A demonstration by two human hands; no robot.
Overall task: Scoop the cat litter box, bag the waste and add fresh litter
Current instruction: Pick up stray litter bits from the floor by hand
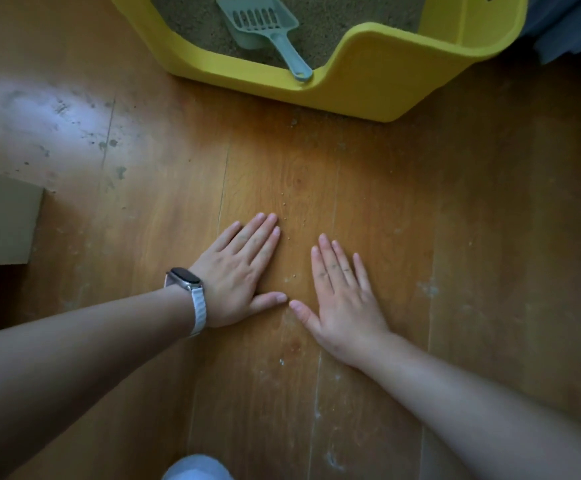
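Observation:
A yellow litter box (379,84) stands at the top of the view, filled with tan litter (334,19). A pale green slotted scoop (261,22) lies in the litter, its handle resting on the low front rim. My left hand (240,271), with a watch on a white strap at the wrist, lies flat and palm down on the wooden floor, well in front of the box. My right hand (341,296) lies flat beside it, thumbs almost touching. Both hands hold nothing.
The wooden floor (489,237) carries a few stray litter grains (292,216) just beyond my fingertips. A grey-green box corner (1,220) sits at the left edge. Dark blue fabric (566,22) is at the top right. A pale knee (195,469) shows at the bottom.

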